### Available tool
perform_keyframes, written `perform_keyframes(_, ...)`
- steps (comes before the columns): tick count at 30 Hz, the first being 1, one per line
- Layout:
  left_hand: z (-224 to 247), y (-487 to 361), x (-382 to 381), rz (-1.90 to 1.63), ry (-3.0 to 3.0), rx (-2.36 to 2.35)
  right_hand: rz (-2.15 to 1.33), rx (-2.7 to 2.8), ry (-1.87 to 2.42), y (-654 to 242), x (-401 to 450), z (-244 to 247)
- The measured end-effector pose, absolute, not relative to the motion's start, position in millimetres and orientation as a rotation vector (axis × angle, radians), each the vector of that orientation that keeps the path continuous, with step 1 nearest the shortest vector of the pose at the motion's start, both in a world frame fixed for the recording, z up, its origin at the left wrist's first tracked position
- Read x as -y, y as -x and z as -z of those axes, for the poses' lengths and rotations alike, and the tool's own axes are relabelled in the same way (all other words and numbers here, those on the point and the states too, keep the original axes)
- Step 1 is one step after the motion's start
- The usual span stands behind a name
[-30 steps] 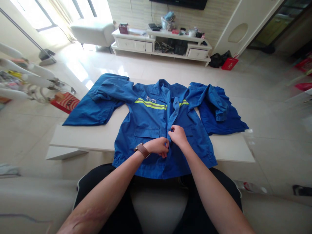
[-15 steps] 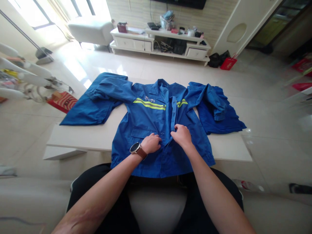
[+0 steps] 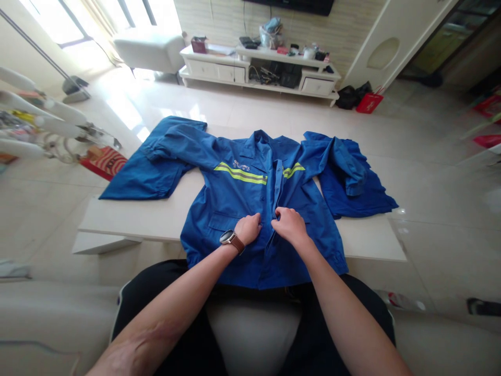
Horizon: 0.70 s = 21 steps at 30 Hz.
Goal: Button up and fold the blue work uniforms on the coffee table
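Observation:
A blue jacket (image 3: 235, 196) with yellow-green reflective stripes lies front up, its collar away from me and its sleeves spread. My left hand (image 3: 249, 228), below a watch (image 3: 227, 237) with a brown strap, is closed on the jacket's front edge near the pocket flap. My right hand (image 3: 288, 224) pinches the other front edge, whose placket stands partly raised. The two hands are a short gap apart. Folded blue cloth (image 3: 136, 172) lies under the sleeve on the left, and darker blue cloth (image 3: 352, 201) under the one on the right.
The jacket lies on a low white table (image 3: 129, 219). Beyond it stand a white TV cabinet (image 3: 215, 70) and a grey bench (image 3: 151, 49). Red bags sit on the floor at left (image 3: 104, 163) and far right (image 3: 369, 102). A bottle (image 3: 403, 301) lies by my right leg.
My left hand has moved right and its fingers have closed at the jacket's edge. My right hand has shifted slightly down and left, bringing the hands closer together.

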<state>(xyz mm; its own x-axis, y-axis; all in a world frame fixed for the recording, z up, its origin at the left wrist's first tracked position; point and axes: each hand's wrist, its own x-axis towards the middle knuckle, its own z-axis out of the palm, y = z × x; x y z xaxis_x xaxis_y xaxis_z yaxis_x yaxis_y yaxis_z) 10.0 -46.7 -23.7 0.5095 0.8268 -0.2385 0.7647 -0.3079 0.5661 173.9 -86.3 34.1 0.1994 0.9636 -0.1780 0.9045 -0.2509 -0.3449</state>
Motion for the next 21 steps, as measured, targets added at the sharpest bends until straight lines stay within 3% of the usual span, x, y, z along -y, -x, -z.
perform_keyframes(11,21.6,-19.3,43.5,-0.064,-2.167,-1.3,-0.526,1.936,2.208,-164.1,80.9,-27.6)
perform_keyframes(21,-10.1,-24.6,44.3,-0.279,-2.124,-1.344,-0.484,2.188,2.15,-162.1,81.0,-39.5)
